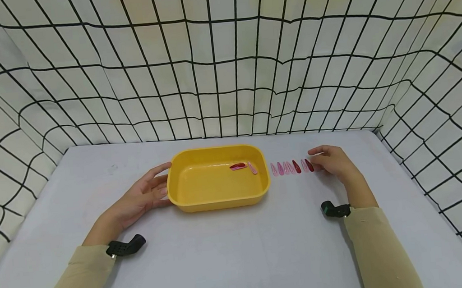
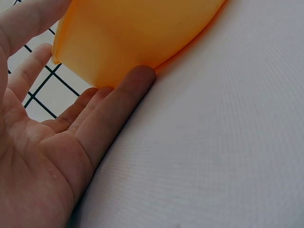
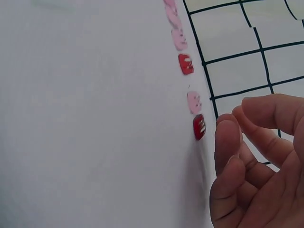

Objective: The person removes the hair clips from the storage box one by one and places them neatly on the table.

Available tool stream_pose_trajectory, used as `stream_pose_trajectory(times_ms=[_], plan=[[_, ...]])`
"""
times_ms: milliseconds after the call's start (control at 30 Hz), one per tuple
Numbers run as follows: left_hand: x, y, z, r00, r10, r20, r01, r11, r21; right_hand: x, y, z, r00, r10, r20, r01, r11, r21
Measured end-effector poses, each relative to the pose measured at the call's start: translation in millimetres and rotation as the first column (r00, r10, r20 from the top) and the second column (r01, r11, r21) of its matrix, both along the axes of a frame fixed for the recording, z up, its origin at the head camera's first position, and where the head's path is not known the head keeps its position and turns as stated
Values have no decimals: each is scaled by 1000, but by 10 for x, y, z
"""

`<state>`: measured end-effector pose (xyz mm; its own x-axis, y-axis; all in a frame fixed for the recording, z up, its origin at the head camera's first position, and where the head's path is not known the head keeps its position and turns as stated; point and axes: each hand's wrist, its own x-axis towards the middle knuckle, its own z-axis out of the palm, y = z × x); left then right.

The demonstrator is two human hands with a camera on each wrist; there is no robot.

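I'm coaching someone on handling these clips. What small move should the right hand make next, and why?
Probably pinch the dark red clip at the right end of the row: the right hand has its fingertips close beside it and appears to hold nothing. The left hand touches the yellow tray, where other clips lie, so that seems a likely destination.

You've got a plain yellow tray (image 1: 202, 187), pink clips (image 1: 280, 168), dark red clips (image 1: 296, 167), white surface (image 1: 231, 257), black grid on pale walls (image 1: 200, 42), plain beige sleeves (image 1: 72, 283), black wrist cameras (image 1: 126, 246).
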<state>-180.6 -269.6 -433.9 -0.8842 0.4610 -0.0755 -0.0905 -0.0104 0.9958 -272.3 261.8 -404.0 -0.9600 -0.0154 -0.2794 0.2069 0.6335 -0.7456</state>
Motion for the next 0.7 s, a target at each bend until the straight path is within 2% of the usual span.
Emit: stream_pose_trajectory(times_ms=[433,700], plan=[[8,1,-5,1000,-3,0,3,1000,6,57,-288,154,994,101,-46,-107,984,-144],[6,4,-1,1000,0,0,0,1000,2,97,-491,218,988,148,-50,-154,979,-131]])
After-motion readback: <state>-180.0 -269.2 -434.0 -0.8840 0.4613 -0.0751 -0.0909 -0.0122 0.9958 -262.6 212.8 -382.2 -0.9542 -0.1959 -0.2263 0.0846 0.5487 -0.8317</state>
